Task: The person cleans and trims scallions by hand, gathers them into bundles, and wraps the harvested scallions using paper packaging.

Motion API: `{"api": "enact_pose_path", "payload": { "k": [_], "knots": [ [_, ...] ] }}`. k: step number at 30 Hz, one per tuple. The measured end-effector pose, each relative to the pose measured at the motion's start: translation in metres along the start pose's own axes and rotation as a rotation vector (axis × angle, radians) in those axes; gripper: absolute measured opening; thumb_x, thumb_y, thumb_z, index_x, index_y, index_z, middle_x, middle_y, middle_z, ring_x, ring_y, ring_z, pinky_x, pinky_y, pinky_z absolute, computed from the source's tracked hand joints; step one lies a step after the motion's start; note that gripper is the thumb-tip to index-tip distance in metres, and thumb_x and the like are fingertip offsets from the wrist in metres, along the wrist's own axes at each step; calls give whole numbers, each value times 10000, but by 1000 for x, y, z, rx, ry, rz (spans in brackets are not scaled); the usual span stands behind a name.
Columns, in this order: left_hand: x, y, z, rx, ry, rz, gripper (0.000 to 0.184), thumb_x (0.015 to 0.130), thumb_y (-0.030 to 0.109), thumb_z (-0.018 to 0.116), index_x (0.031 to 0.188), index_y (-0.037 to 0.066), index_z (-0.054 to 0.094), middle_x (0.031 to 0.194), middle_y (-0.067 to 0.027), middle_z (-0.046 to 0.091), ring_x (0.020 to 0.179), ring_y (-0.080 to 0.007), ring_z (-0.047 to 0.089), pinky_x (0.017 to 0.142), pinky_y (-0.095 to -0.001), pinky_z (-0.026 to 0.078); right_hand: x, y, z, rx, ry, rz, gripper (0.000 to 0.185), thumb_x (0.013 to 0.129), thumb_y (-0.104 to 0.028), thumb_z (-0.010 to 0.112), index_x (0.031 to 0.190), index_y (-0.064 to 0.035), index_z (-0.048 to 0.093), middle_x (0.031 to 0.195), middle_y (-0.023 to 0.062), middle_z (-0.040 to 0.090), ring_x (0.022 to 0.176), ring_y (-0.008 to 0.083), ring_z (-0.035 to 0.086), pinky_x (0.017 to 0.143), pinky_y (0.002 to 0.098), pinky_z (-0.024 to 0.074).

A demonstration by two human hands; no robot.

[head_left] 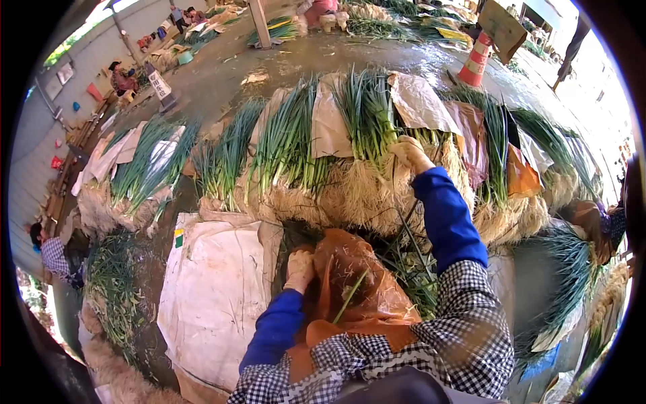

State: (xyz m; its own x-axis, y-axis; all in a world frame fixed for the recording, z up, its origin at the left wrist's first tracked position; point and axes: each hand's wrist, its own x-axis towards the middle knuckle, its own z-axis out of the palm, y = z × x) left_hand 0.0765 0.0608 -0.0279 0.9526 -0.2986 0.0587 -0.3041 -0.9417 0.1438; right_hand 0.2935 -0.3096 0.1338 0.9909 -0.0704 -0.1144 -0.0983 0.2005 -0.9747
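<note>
My right hand (412, 155), at the end of a blue sleeve, reaches forward with its fingers closed on green onions (375, 121) just above their pale roots. These lie on top of the long row, leaves pointing away from me. My left hand (299, 271) is low, beside the orange plastic sheet (346, 269) over my lap. Its fingers look curled, and what they hold, if anything, is hidden. A loose green stalk (350, 296) and root scraps lie on the sheet.
Left of my lap lies a white sack (215, 269). Paper sheets (424, 101) cover parts of the row. Trimmed leaves (118, 283) are heaped farther left. A traffic cone (476, 60) and a post (260, 23) stand beyond. Another person (55, 254) sits at the left edge.
</note>
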Motion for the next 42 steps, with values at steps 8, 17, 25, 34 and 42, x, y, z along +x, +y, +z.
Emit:
{"api": "enact_pose_path", "payload": {
  "k": [8, 17, 25, 34, 42],
  "knots": [
    [-9, -125, -73, 199, 192, -315, 357, 856, 354, 537, 597, 111, 573, 552, -92, 548, 554, -267, 569, 516, -376, 449, -49, -104, -28, -1430, 64, -370, 408, 861, -312, 544, 1190, -71, 529, 1207, 121, 544, 1062, 270, 542, 906, 367, 442],
    [30, -65, -131, -149, 453, -229, 191, 830, 229, 591, 943, 76, 617, 917, -137, 625, 899, -310, 586, 818, -396, 452, 70, -80, -165, -819, 384, -315, 124, 817, -85, 577, 894, 3, 619, 837, 67, 612, 768, 183, 586, 687, 268, 475],
    [179, 81, -195, -1301, -57, -55, 939, 782, 709, 413, 1453, 191, 9, 1516, -88, -43, 1393, -282, 0, 1114, -479, 39, 55, -171, -76, -775, 501, -829, 205, 858, -209, 566, 822, -26, 651, 709, 43, 626, 633, 116, 559, 604, 249, 444],
    [237, 111, -173, -1291, -12, 207, 694, 866, 345, 535, 1431, 177, 169, 1484, -142, 42, 1358, -348, 76, 1104, -464, 125, 20, -325, 55, -1519, 635, -1129, 213, 834, -231, 457, 838, -93, 619, 836, 130, 637, 795, 301, 622, 695, 391, 484],
    [247, 86, -168, -1193, -14, 206, 528, 888, 296, 479, 1354, 140, 287, 1386, -129, 215, 1268, -311, 224, 1036, -432, 233, 75, -356, -130, -1114, 747, -853, 415, 921, -404, 447, 839, -52, 651, 797, 46, 637, 707, 121, 582, 630, 256, 454]
  ]
}}
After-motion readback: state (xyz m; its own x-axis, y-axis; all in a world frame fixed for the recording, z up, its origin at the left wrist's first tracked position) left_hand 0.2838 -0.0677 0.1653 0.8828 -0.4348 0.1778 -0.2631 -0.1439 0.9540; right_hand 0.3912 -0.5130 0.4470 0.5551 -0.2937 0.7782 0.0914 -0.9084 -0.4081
